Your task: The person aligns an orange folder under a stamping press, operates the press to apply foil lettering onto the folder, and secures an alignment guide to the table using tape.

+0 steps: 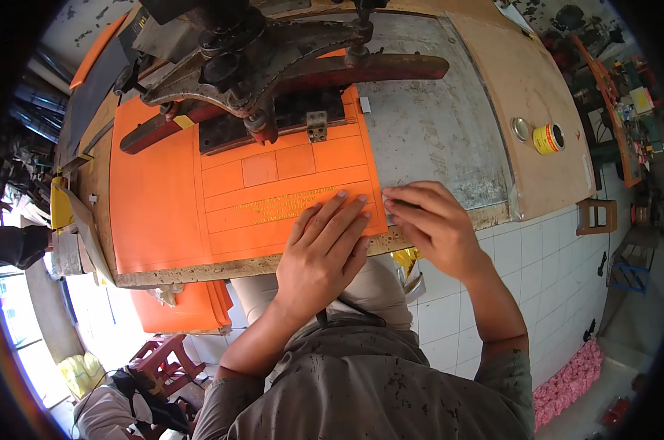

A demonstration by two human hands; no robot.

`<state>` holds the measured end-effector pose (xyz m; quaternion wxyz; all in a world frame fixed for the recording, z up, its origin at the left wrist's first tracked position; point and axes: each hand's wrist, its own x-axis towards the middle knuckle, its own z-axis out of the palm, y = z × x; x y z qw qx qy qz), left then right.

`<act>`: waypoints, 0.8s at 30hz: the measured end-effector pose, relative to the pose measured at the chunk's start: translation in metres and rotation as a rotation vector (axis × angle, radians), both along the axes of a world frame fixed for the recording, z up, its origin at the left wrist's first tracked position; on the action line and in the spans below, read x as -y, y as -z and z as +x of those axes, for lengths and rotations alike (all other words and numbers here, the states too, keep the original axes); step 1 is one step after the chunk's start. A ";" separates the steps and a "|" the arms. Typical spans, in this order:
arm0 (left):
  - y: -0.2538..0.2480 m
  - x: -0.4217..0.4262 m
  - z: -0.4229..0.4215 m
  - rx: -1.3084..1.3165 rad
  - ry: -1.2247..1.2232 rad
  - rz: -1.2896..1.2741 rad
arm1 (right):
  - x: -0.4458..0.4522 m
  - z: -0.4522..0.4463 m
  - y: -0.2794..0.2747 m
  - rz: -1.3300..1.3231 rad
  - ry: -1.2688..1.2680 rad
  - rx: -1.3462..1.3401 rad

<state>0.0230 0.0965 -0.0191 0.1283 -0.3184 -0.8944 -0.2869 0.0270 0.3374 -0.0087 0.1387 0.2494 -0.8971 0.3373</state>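
Observation:
An orange sheet with ruled lines and gold lettering lies on the worktable, its near edge along the table's front. My left hand rests flat on the sheet's lower right part, fingers spread over the end of the lettering. Just beyond the sheet's right edge, my right hand has its fingers bent, with thumb and fingertips close together near the edge; whatever they hold is too small to make out. A dark metal press head with a black block stands over the sheet's upper part.
A grey metal plate covers the table right of the sheet. Farther right, a yellow tin and its lid stand on a brown board. Orange sheets are stacked below the table's front edge. A red stool is at lower left.

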 end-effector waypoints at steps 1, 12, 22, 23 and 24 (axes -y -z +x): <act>0.000 0.000 0.000 -0.002 -0.001 -0.003 | -0.005 -0.001 0.000 -0.056 -0.012 0.040; 0.008 0.002 0.019 -0.041 0.009 -0.142 | 0.019 0.037 0.010 0.376 0.140 -0.028; 0.021 0.018 0.062 -0.058 -0.079 -0.137 | 0.027 0.044 0.043 0.344 0.237 -0.152; 0.022 0.026 0.066 -0.070 -0.101 -0.141 | 0.028 0.044 0.044 0.346 0.246 -0.155; 0.023 0.032 0.069 -0.080 -0.123 -0.145 | 0.029 0.046 0.044 0.349 0.255 -0.156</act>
